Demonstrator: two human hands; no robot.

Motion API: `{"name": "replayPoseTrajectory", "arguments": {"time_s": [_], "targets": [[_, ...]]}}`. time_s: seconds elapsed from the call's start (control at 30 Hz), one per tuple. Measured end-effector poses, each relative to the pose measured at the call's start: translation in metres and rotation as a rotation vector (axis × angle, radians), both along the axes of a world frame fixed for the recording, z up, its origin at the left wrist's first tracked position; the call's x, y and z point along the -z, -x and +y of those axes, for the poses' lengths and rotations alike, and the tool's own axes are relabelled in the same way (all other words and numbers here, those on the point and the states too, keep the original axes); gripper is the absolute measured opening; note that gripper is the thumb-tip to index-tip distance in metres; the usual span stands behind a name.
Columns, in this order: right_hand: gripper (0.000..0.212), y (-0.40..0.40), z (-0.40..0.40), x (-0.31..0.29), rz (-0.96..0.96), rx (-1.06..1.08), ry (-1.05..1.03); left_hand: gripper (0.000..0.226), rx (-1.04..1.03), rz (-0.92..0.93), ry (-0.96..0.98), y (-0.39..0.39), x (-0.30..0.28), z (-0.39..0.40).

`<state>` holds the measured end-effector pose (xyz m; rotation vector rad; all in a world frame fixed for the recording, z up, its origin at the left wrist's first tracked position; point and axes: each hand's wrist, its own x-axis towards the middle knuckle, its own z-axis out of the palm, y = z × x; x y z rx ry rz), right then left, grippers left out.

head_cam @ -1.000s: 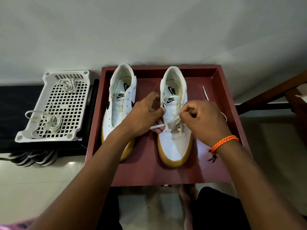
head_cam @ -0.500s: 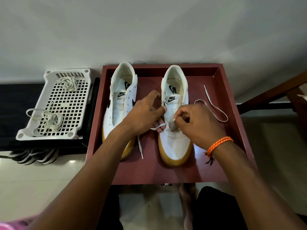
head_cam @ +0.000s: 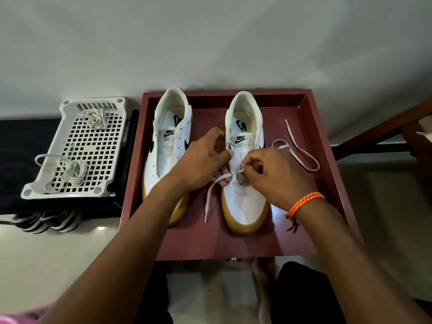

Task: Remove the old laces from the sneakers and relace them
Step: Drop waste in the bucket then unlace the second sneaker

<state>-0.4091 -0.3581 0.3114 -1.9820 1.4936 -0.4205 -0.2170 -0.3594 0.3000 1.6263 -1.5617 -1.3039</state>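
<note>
Lace (head_cam: pixel 211 190) threading is in hand on the right sneaker (head_cam: pixel 244 183), which stands beside the left sneaker (head_cam: pixel 167 148) in the red tray (head_cam: pixel 304 230). The left hand (head_cam: pixel 201 164) curls against the shoe's eyelet edge, steadying it. The right hand (head_cam: pixel 268 174) pinches the lace tip over the lower eyelets. The lace appears flat, light and limp; it is best gripped at the stiff tip. Spare laces (head_cam: pixel 70 171) lie on the white basket (head_cam: pixel 77 192).

Lower eyelets behind right hand (head_cam: pixel 268 174)
</note>
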Motion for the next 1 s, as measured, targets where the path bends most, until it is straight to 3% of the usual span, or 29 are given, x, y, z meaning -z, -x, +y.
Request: {"name": "replayPoseTrajectory", "arguments": {"time_s": [0.17, 0.23, 0.33, 0.5, 1.0], "targets": [[0.013, 0.023, -0.012, -0.01, -0.108, 0.186, 0.125, 0.021, -0.005, -0.004, -0.002, 0.0, 0.001, -0.001], [0.018, 0.019, -0.01, -0.009, -0.155, 0.15, 0.062, 0.02, -0.001, 0.007, -0.011, 0.0, 0.0, 0.0], [0.027, 0.002, 0.0, -0.001, -0.06, 0.019, -0.051, 0.02, -0.002, 0.005, -0.011, 0.0, -0.001, 0.0], [0.022, -0.003, 0.001, 0.007, 0.0, -0.013, 0.021, 0.017, -0.002, 0.024, -0.015, 0.001, -0.003, 0.001], [0.033, 0.046, -0.024, -0.019, -0.229, 0.506, 0.386, 0.017, -0.011, 0.135, -0.069, 0.0, -0.003, 0.002]]}}
